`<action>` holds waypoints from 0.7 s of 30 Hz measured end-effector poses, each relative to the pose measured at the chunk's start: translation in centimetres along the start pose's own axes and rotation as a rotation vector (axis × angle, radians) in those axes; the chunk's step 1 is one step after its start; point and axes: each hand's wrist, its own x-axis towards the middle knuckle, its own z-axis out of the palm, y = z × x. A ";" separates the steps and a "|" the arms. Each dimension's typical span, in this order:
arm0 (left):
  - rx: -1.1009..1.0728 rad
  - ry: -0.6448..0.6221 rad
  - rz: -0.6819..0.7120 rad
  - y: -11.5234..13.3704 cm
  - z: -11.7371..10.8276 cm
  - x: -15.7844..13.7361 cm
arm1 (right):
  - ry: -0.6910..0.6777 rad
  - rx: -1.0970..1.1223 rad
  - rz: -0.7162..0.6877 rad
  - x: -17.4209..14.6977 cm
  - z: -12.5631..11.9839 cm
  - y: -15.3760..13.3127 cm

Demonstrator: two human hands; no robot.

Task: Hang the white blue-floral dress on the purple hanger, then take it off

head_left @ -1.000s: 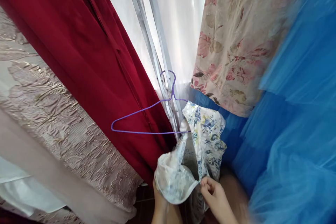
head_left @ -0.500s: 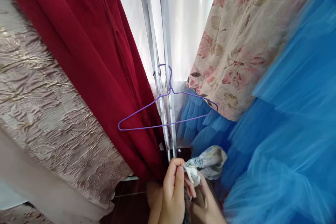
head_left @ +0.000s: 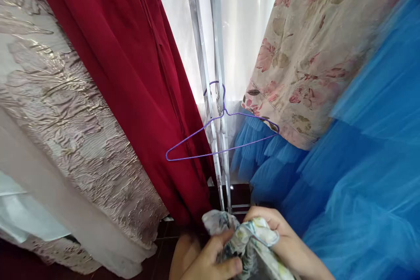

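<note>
A crumpled garment (head_left: pixel 252 245) of whitish cloth with grey, blue and yellow print is bunched between my two hands at the bottom of the view. My left hand (head_left: pixel 213 256) grips its left side, with the fingers curled into the folds. My right hand (head_left: pixel 275 227) is closed round the upper right part, and some of its fingers are hidden by the cloth. The garment's kind cannot be made out. Beyond my hands a purple hanger (head_left: pixel 197 156) hangs by its hook on a metal rack (head_left: pixel 216 48), with nothing on it.
To the left hang a long dark red garment (head_left: pixel 131 96) and a textured beige-pink one (head_left: pixel 88 135). On the right are a beige floral garment (head_left: pixel 292 61) and a blue tulle one (head_left: pixel 370 175). A white curtain (head_left: pixel 246 26) is behind the rack, above a dark floor (head_left: pixel 164 249).
My hands have moved apart and shifted their hold; the right hand is higher now, and the garment is more spread between them. The view has turned slightly left.
</note>
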 end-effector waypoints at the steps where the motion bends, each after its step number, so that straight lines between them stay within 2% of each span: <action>1: 0.058 -0.037 -0.075 -1.3 -0.1 -0.4 | -0.050 -0.018 -0.039 0.3 -0.6 -0.9; 3: 0.189 -0.057 -0.186 -3.5 -0.8 -1.0 | -0.049 -0.126 -0.150 0.9 -2.1 -2.7; 5: 0.292 -0.020 -0.254 -5.0 -2.2 -1.3 | 0.083 -0.288 -0.288 1.7 -4.0 -4.2; 6: 0.331 0.019 -0.265 -5.3 -3.2 -1.4 | 0.197 -0.350 -0.354 2.1 -4.9 -4.7; 8: 0.396 0.113 -0.212 -5.2 -5.5 -1.4 | 0.411 -0.421 -0.434 3.4 -6.3 -5.5; 10: 0.460 0.178 -0.071 -4.2 -8.1 -1.3 | 0.506 -0.450 -0.431 5.1 -7.0 -5.8; 13: 0.535 0.252 0.150 -1.5 -12.2 -0.8 | 0.445 -0.486 -0.350 8.6 -7.0 -5.5; 17: 0.685 0.481 0.400 2.8 -17.0 0.5 | 0.341 -0.660 -0.347 12.9 -6.7 -4.6; 19: 0.797 0.595 0.440 4.9 -18.9 1.4 | 0.304 -0.791 -0.360 14.2 -6.8 -4.3; 21: 0.846 0.652 0.398 6.7 -20.1 2.6 | 0.280 -0.879 -0.356 14.4 -6.9 -4.2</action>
